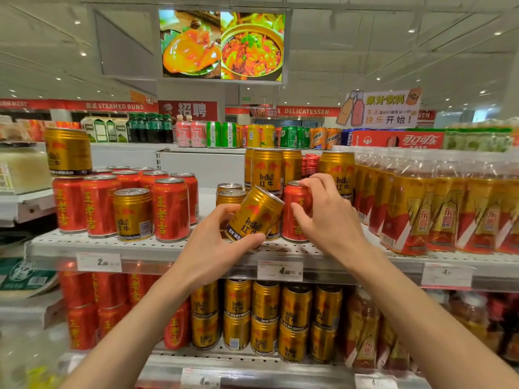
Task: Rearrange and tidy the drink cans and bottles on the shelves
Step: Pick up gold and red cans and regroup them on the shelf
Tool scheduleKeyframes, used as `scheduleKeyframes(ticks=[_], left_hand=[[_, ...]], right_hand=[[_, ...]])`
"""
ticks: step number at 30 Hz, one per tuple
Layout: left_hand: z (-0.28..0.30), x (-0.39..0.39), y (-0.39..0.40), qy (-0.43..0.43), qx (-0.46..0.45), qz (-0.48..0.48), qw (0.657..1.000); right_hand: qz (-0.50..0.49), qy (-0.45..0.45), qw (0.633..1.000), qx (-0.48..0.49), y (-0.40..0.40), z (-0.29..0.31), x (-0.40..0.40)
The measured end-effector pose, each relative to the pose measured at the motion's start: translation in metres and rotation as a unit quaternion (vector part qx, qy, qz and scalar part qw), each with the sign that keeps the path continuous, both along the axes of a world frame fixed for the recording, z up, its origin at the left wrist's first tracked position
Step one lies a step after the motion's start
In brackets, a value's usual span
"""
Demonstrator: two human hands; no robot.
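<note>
My left hand (217,242) grips a gold Red Bull can (255,213), tilted to the right, just above the front of the upper shelf (179,247). My right hand (325,211) curls round a red can (295,217) that stands upright among the gold cans in the middle of that shelf. Several red cans (171,209) stand at the left, with one gold can (133,214) among them and another gold can (68,151) stacked on top. More gold cans (266,169) are stacked behind my hands.
Shrink-wrapped orange drink bottles (427,209) fill the right of the upper shelf. The lower shelf holds red cans (84,310), stacked gold cans (266,318) and more bottles (365,332). Price tags (280,270) line the shelf edge. Other drinks (224,134) stand on a far shelf.
</note>
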State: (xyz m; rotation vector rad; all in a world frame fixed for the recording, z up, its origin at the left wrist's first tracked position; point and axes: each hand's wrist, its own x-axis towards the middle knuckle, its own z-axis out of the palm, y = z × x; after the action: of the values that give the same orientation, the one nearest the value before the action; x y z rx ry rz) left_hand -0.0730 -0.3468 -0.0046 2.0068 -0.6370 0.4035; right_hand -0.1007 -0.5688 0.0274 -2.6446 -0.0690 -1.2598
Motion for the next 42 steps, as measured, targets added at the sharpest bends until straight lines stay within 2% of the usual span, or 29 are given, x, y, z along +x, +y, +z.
scheduleKeyframes(ticks=[12, 17, 23, 33, 39, 42], left_hand=[[-0.011, -0.001, 0.005, -0.013, -0.002, 0.019, 1.0], [-0.01, -0.007, -0.006, -0.04, -0.004, 0.007, 0.999], [-0.01, -0.008, -0.042, -0.081, -0.006, 0.025, 0.996], [-0.022, 0.002, -0.098, -0.1, 0.028, 0.07, 0.992], [-0.024, 0.007, -0.101, -0.18, 0.087, 0.105, 0.974], [-0.024, 0.008, -0.091, -0.199, 0.088, 0.073, 0.973]], right_hand=[[0.029, -0.005, 0.999, 0.026, 0.002, 0.006, -0.007], [0.102, -0.022, 0.983, 0.149, -0.014, 0.009, -0.02], [0.121, -0.023, 0.97, 0.211, -0.043, 0.021, -0.057], [0.111, 0.015, 0.963, 0.244, -0.075, 0.003, -0.086], [0.121, 0.014, 0.964, 0.237, -0.075, 0.003, -0.085], [0.134, 0.021, 0.961, 0.24, -0.074, 0.003, -0.084]])
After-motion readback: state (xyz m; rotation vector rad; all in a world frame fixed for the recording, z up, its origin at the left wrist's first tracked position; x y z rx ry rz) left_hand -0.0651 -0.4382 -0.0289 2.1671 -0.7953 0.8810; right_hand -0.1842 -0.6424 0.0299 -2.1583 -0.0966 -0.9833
